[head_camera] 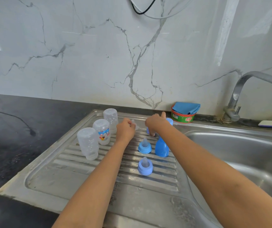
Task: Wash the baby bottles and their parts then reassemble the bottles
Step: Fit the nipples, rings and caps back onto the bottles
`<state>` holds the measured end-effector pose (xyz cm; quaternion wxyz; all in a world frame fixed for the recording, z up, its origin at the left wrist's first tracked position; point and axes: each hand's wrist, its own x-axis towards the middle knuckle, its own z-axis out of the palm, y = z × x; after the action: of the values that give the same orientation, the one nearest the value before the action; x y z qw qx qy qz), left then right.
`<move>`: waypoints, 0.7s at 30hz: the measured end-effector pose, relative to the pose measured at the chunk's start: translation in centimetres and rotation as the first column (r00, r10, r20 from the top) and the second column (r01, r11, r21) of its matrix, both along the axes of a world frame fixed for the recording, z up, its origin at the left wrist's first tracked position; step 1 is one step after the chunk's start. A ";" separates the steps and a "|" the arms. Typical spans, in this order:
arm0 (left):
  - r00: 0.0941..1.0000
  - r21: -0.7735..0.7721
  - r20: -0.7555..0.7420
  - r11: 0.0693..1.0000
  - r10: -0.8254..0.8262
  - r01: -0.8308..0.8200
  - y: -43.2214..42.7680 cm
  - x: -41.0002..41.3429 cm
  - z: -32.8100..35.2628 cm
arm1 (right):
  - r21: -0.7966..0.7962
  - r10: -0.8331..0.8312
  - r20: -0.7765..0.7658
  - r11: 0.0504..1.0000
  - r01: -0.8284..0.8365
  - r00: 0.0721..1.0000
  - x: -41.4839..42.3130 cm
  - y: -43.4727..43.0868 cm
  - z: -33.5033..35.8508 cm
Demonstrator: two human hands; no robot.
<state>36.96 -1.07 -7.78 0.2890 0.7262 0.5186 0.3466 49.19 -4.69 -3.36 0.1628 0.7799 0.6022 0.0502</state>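
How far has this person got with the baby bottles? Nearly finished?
Washing looks done: three clear plastic bottles drain upside down on the steel drainboard, and two blue screw rings with teats are already fitted together. In hand: the left hand pinches a clear teat, the right hand grips a third blue ring. Left: screwing rings and blue caps onto the bottles.

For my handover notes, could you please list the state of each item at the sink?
Bottles: three, upside down, tops off.
Nipple rings: two, upright, nipples fitted.
Blue cap: standing alone.
Left hand: pinches a clear part.
Right hand: at a blue part, grip unclear.
Tap: no water running.
Soap tub: open, cloth inside.
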 end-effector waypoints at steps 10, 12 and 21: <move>0.757 -0.272 0.650 0.949 0.060 0.158 -1.7 1.0 4.5 | 0.601 0.303 -0.658 0.763 0.239 0.689 2.7 -4.1 4.8; 0.683 -0.292 0.728 0.929 0.063 0.226 -3.4 1.5 6.6 | 0.573 0.321 -0.777 0.716 0.399 0.541 3.8 -6.2 6.5; 0.552 -0.368 0.834 0.765 0.021 0.528 -12.3 5.4 14.2 | 0.344 0.469 -0.871 0.794 0.501 -0.145 8.3 -18.0 13.6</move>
<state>42.37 -13.37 6.41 0.7465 0.4357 0.2935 0.4083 57.49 -22.72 10.19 -0.6122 0.5429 0.4393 -0.3708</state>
